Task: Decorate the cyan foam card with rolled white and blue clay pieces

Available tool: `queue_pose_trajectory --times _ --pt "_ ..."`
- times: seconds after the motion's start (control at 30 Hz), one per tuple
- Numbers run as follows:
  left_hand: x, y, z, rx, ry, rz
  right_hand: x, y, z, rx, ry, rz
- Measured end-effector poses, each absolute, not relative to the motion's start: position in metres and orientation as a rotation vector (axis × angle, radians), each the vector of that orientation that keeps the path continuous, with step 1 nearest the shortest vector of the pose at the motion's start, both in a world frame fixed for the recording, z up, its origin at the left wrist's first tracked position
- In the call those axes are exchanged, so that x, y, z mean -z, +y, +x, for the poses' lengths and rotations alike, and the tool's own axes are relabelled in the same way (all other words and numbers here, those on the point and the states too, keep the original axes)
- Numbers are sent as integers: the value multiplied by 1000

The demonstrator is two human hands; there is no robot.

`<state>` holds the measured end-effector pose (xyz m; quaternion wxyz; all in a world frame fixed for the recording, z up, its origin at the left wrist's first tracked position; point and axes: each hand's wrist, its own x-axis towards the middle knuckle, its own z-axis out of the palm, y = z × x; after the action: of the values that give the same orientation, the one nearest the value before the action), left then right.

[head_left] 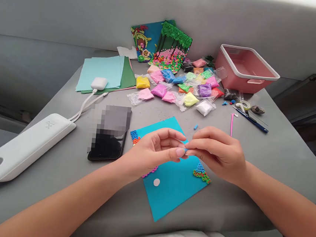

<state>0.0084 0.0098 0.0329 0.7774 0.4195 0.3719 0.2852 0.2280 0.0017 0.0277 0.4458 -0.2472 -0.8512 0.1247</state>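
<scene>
Clay piece: a tiny blue bit of clay [185, 148] is pinched where the fingertips of both hands meet, held above the turquoise sheet; its shape is too small to be made out.
Left hand: the left hand [154, 152] is curled, thumb and forefinger closed narrowly on the bit from the left.
Right hand: the right hand [217, 154] is closed in the same narrow pinch from the right, its fingertips touching those of the left.
Turquoise sheet: a turquoise sheet [172, 187] is laid on the grey table [269, 151] just below the hands; small coloured clay dots are set at its left corner, left edge and right corner, and a white dot [156, 182] is seen near its middle.
Loose crumb: a blue crumb [195, 127] lies just beyond the sheet's far corner.
Clay bags: small bags of coloured clay [183, 87] are spread behind the sheet.
Finished panels: two decorated panels [162, 44] are propped against the wall.
Pink tub: a pink tub [245, 69] stands at the right rear.
Tools: a pink tool [231, 123] and a dark pen [251, 120] lie to the right.
Left side: a phone [106, 147], a white power bank [25, 146], an earbud case [99, 83] and coloured paper sheets [103, 72] are found to the left.
</scene>
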Motion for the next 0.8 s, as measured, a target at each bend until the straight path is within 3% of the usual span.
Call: queue_pose_trajectory --times 0.43,0.6,0.8 --pt "-31 8 12 -658 815 910 -25 0 225 -305 -2118 -613" --pt "-36 11 7 -676 875 1044 -34 2 231 -283 -1933 -864" --pt "-35 37 -15 -854 1122 1381 -33 10 239 -657 -1673 -951"
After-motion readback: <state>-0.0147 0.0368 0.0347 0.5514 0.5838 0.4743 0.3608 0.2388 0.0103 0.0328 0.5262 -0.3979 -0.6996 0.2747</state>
